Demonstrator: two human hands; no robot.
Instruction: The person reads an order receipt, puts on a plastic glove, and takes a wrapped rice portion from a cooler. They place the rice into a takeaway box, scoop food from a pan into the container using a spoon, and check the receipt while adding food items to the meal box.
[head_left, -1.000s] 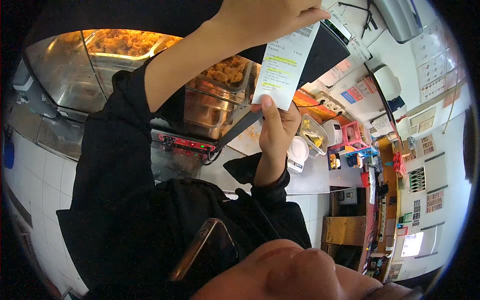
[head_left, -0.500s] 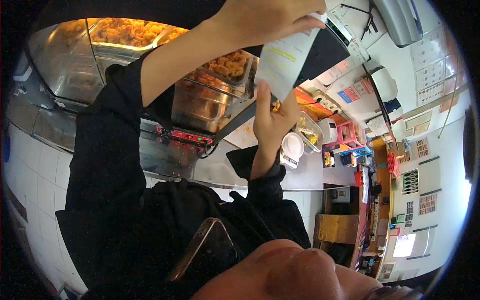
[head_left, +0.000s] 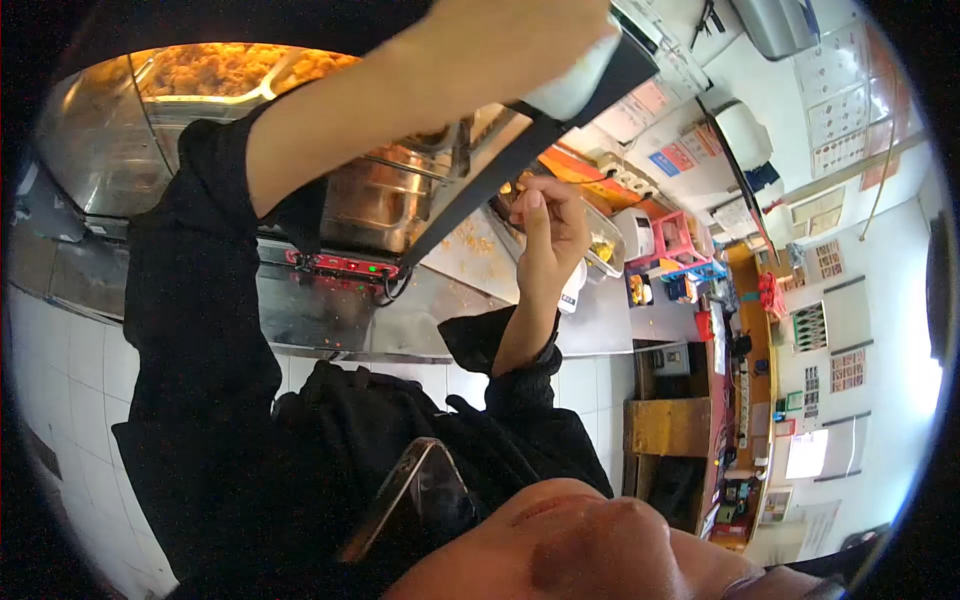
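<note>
A white paper slip (head_left: 578, 85), marked with yellow highlighter in the earlier frame, lies against the dark edge of a food warmer's frame (head_left: 545, 135). My left hand (head_left: 575, 35) reaches up across the warmer and is closed on the slip's upper part; its fingertips are blurred. Lower and to the right, my right hand (head_left: 553, 228) is raised over the counter, apart from the slip. Its fingers are loosely curled with the thumb up, and nothing shows in them. Fried food pieces (head_left: 215, 72) fill metal trays behind the warmer's glass, left of my forearm.
A red control strip (head_left: 345, 266) runs along the warmer's base. Crumbs lie on the steel counter (head_left: 420, 325). Past my right hand are a plastic container (head_left: 605, 245), a white kitchen scale (head_left: 572, 288) and a pink rack (head_left: 672, 238). A power strip (head_left: 628, 175) hangs on the wall.
My right hand has let go of the slip and come down. My left hand has moved left with the slip, now against the warmer's frame. The whole view has shifted slightly.
</note>
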